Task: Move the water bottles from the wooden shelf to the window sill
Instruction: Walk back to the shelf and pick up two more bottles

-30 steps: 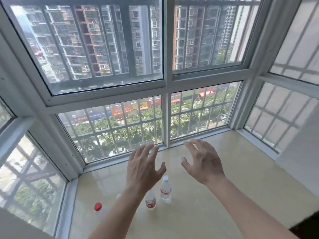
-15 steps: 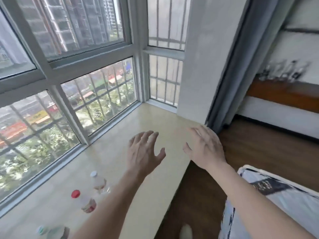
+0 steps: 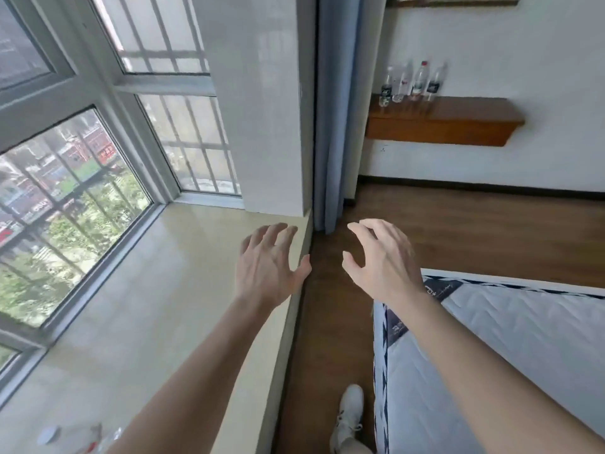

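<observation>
Four clear plastic water bottles stand on the brown wooden wall shelf at one o'clock, so much of the job looks undone. Both the left hand and right hand are empty, fingers spread. On the pale cream window sill, at seven o'clock, blurred shapes cut by the frame edge are probably delivered bottles.

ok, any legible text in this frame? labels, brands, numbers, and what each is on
None can be read.
Water bottles on the wooden shelf: dark and red-and-white labels, print too small and blurred.
Mattress: dark corner tag with pale script, and a dark side patch with marks, both blurred.
Street signs through the window: red shapes only, unreadable.
Bottles lying on the window sill, bottom left: labels blurred.
</observation>
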Motion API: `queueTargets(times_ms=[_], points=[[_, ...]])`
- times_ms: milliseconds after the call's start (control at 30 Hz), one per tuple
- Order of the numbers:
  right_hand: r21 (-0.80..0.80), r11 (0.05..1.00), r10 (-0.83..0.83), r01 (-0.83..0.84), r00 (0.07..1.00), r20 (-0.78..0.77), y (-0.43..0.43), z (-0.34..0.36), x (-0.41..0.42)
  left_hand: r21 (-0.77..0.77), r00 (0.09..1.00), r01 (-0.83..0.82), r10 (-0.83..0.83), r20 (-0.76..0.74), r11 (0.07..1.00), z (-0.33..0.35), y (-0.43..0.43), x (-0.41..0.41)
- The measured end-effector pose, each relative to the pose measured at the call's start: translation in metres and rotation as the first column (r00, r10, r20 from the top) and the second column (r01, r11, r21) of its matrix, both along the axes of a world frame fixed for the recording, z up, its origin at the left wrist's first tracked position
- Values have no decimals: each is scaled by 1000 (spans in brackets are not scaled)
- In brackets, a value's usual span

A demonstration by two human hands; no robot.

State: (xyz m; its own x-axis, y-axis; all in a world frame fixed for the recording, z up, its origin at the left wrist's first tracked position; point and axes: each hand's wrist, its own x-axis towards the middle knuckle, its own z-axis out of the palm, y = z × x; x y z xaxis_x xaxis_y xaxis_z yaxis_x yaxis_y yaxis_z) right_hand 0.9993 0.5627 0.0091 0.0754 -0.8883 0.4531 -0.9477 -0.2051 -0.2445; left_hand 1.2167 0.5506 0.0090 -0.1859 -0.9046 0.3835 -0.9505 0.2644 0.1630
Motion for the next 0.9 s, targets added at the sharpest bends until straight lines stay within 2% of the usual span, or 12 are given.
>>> queueTargets(times_ms=[267, 500, 900], points=[[39, 995, -90, 88, 995, 39, -122, -26, -85, 35, 995, 94, -95, 32, 995, -16, -139, -89], [52, 991, -128, 126, 991, 49, -215, -30, -150, 51, 993, 111, -113, 33, 992, -17, -239, -158], [86, 974, -216, 211, 975, 47, -340, -47, -223, 87, 975, 205, -211, 68, 975, -23, -386, -233]])
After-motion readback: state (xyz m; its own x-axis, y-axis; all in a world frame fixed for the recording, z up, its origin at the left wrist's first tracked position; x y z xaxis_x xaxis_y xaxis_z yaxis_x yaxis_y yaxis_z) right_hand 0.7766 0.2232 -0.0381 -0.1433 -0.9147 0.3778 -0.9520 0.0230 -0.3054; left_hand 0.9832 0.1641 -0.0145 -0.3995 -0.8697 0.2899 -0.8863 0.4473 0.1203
